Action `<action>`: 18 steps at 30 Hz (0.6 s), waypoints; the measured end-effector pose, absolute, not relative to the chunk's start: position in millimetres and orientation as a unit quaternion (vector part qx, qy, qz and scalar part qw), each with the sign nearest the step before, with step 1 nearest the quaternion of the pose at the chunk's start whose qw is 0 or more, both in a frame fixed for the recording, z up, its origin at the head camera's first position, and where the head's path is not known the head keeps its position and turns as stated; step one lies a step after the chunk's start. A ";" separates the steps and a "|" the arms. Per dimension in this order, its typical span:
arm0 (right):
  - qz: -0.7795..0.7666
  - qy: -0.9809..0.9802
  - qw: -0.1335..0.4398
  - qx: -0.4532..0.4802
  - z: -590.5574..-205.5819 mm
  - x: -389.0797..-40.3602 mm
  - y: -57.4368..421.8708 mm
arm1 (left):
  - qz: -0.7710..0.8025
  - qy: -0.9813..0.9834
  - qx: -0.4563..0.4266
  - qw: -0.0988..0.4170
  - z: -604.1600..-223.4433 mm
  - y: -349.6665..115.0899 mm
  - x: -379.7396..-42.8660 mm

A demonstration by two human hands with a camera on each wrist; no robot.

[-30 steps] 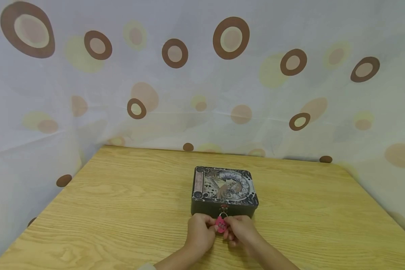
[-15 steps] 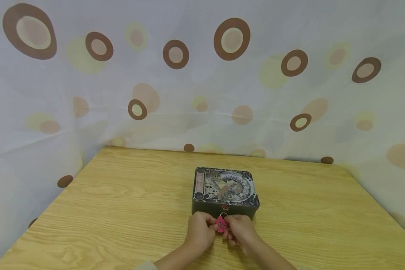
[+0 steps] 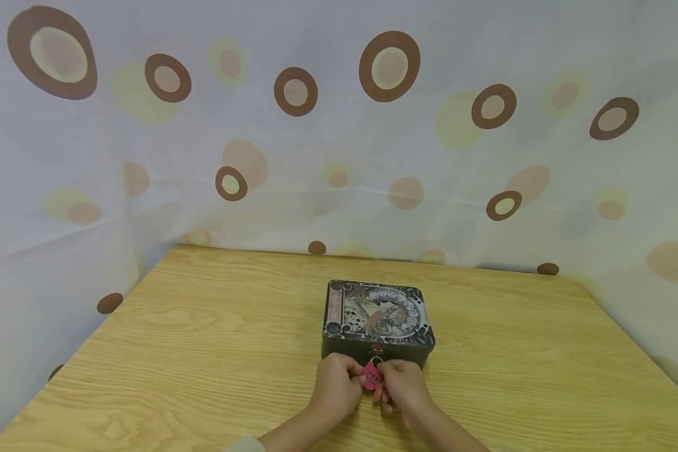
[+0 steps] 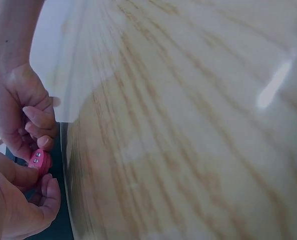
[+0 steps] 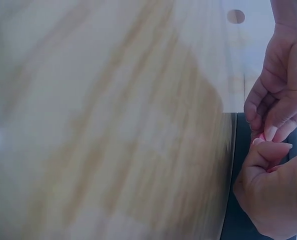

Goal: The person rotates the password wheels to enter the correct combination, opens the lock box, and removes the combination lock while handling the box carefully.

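Observation:
A pink combination padlock (image 3: 371, 377) is at the front of a dark tin box (image 3: 381, 314) with an ornate printed lid. The metal shackle is up at the box's small front clasp (image 3: 377, 348); whether it is fastened cannot be told. My left hand (image 3: 337, 384) pinches the lock's left side between thumb and fingers. On the other side, the fingertips of my right hand (image 3: 408, 387) grip the lock near its shackle. The left wrist view shows number dials on the padlock (image 4: 39, 160). In the right wrist view the hands cover most of it.
The box stands on a wood-grain table (image 3: 215, 351), its lid down. Behind and at both sides hangs a pale curtain (image 3: 316, 144) with brown and yellow circles.
Both hands keep their hold on the padlock, which has turned very slightly. The head view has shifted a little; the box stays put.

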State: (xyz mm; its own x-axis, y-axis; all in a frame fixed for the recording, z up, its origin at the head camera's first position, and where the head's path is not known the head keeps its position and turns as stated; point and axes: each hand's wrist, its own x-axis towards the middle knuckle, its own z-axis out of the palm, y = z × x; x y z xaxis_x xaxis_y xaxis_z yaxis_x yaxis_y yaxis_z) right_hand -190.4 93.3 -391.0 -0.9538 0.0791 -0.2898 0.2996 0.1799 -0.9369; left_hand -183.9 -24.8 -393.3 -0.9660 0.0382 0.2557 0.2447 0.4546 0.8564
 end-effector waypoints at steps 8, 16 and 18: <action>-0.607 0.782 0.079 0.117 -391.0 -190.3 93.2 | -0.506 -0.850 -0.095 0.109 -394.2 -24.8 -184.3; -0.589 0.798 0.067 0.108 -391.6 -188.3 91.4 | -0.509 -0.851 -0.089 0.097 -391.7 -23.8 -184.3; -0.587 0.800 0.066 0.105 -391.6 -188.0 91.3 | -0.511 -0.850 -0.089 0.092 -390.8 -23.8 -184.8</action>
State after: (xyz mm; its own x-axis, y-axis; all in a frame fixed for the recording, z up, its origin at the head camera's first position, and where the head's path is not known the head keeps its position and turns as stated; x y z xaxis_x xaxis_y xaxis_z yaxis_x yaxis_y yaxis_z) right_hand -188.0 91.3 -391.6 -0.9693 0.0912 -0.2285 0.2453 0.2889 -0.9254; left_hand -184.8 -23.8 -390.8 -0.9673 0.0581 0.2469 0.2453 0.4628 0.8519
